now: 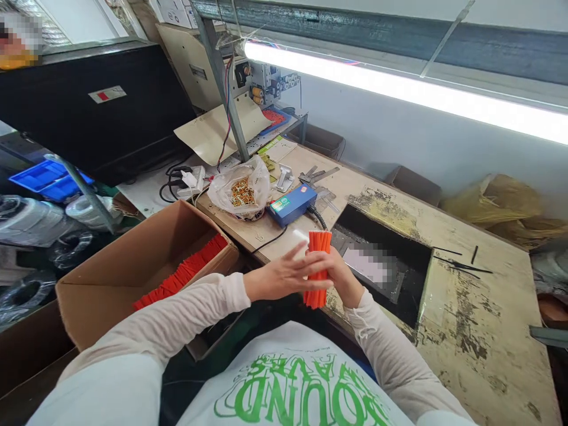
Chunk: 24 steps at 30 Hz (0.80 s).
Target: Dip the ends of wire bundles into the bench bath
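Note:
An upright bundle of orange-red wires (318,299) is between my hands, above the table's front edge. My left hand (284,275) reaches across its near side, with some fingers laid over the wires and one finger raised. From the other side my right hand (341,273) grips the bundle; its fingers are mostly hidden behind the wires. More red wires (186,269) lie in the open cardboard box (110,290) to my left. Just beyond the bundle sits a blue box-shaped device (293,204) with black cables.
A clear plastic bag (217,189) holds small brass-coloured parts (242,192). Metal calipers (319,174) lie behind the blue device. A dark recess (417,284) is cut into the worn table (501,331). Black strips (464,266) lie to its right. A lit tube lamp (399,83) hangs above.

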Tool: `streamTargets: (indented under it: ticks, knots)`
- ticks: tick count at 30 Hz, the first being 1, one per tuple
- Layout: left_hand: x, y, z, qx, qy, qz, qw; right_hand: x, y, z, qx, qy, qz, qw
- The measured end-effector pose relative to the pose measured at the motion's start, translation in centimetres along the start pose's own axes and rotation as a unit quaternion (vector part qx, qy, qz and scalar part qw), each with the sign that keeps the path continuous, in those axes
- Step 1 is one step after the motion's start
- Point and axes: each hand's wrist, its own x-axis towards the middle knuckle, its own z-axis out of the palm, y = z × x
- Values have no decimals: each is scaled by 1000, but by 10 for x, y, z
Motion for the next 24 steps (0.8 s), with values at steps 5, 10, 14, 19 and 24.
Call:
streamTargets:
  ticks: [5,10,14,19,24]
  knots:
    - [7,-16,12,-327,181,-342,862,14,-17,3,99,-72,49,991]
    - [34,-19,37,-619,216,-380,652,9,-19,17,61,-142,46,987]
    - [43,-17,43,-641,246,-375,623,13,-9,12,86,-145,35,985]
    - [53,-28,46,-615,269,-339,659,18,11,-1,10,-120,8,993]
    - [60,-34,51,-587,268,-319,694,25,29,-3,-41,-50,-12,998]
